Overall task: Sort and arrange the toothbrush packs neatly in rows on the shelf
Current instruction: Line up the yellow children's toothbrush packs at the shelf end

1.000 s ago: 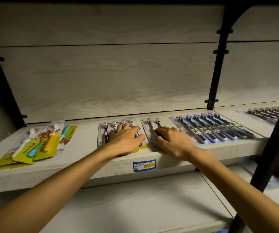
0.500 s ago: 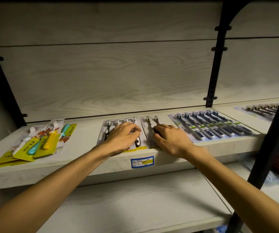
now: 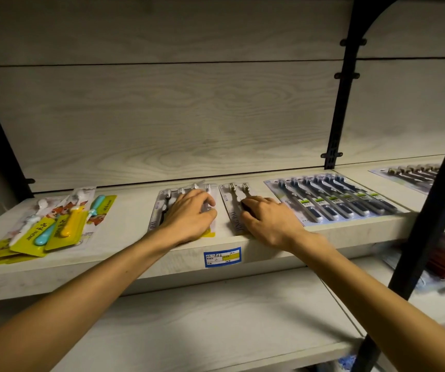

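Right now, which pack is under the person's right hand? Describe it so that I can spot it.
On the upper shelf, above the blue price label, two grey packs lie side by side. The right hand rests on the narrow pack: two brushes only, with the wide dark-blue multipack to its right.

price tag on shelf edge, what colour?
Blue border with white and yellow fields, on the price tag; head view shows it, between the forearms.

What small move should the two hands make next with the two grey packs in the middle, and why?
Probably slide the narrow pack under the right hand slightly left, closing the gap to the wide pack under the left hand. A strip of bare shelf shows between them, while the blue pack lies close on the right.
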A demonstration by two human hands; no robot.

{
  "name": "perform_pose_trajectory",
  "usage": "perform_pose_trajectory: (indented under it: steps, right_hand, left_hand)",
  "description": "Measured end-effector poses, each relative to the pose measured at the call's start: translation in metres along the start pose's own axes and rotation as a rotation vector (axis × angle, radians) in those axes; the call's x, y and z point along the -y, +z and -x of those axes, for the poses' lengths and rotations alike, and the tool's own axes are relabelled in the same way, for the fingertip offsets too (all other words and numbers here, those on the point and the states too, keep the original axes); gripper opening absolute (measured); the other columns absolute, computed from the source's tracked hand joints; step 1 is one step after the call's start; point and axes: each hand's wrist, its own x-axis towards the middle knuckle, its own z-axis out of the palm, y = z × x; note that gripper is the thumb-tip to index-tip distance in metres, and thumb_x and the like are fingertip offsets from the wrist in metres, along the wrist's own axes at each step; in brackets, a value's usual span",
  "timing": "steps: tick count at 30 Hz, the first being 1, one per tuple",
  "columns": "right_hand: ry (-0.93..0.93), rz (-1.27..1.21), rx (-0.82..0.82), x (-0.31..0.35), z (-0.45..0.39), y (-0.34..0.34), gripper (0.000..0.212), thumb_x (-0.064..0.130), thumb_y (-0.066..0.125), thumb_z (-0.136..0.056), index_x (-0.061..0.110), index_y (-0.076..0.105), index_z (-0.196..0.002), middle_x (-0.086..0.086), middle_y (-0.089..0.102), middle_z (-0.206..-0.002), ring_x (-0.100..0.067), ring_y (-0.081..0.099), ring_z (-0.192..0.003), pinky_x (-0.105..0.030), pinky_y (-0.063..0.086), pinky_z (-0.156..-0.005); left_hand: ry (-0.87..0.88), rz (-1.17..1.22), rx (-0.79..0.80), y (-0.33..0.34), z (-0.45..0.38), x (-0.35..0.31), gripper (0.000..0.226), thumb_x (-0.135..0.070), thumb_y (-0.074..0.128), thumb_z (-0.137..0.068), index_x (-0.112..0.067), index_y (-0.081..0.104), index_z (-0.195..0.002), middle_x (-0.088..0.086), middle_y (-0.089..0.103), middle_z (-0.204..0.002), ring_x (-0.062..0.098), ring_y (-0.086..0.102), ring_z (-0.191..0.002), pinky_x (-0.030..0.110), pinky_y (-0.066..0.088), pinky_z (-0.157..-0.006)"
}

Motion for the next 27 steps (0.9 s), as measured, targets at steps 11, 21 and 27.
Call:
perform_pose_trajectory:
  steps: [11, 21, 27]
  right_hand:
    - [-0.063, -0.06, -0.089, 0.055, -0.013, 0.003, 0.04, 0.054, 0.044, -0.095, 0.023, 0.07, -0.091, -0.003, 0.069, -0.102, -0.023, 0.06, -0.094, -0.043, 0.047, -0.095]
    - [0.042, 0.089, -0.213, 0.079, -0.021, 0.011, 0.053, 0.07, 0.057, -0.081, 0.021, 0.054, -0.061, 0.002, 0.055, -0.064, -0.021, 0.051, -0.065, -0.04, 0.049, -0.088]
    - [0.169, 0.078, -0.349, 0.078, -0.019, 0.008, 0.053, 0.061, 0.049, -0.09, 0.015, 0.072, -0.075, -0.007, 0.069, -0.078, -0.028, 0.06, -0.082, -0.041, 0.039, -0.1]
  left_hand:
    - [-0.041, 0.129, -0.029, -0.021, 0.001, 0.033, 0.045, -0.025, 0.05, -0.096, -0.03, 0.052, -0.14, -0.007, 0.047, -0.148, 0.001, 0.04, -0.115, 0.025, 0.03, -0.093]
    - [-0.02, 0.091, -0.016, -0.018, 0.001, 0.043, 0.046, -0.027, 0.052, -0.093, -0.029, 0.054, -0.14, -0.007, 0.048, -0.147, 0.007, 0.045, -0.121, 0.026, 0.034, -0.093]
    - [-0.018, 0.13, -0.013, -0.013, -0.001, 0.038, 0.043, -0.028, 0.051, -0.096, -0.029, 0.054, -0.139, -0.006, 0.047, -0.146, 0.005, 0.045, -0.117, 0.026, 0.038, -0.092]
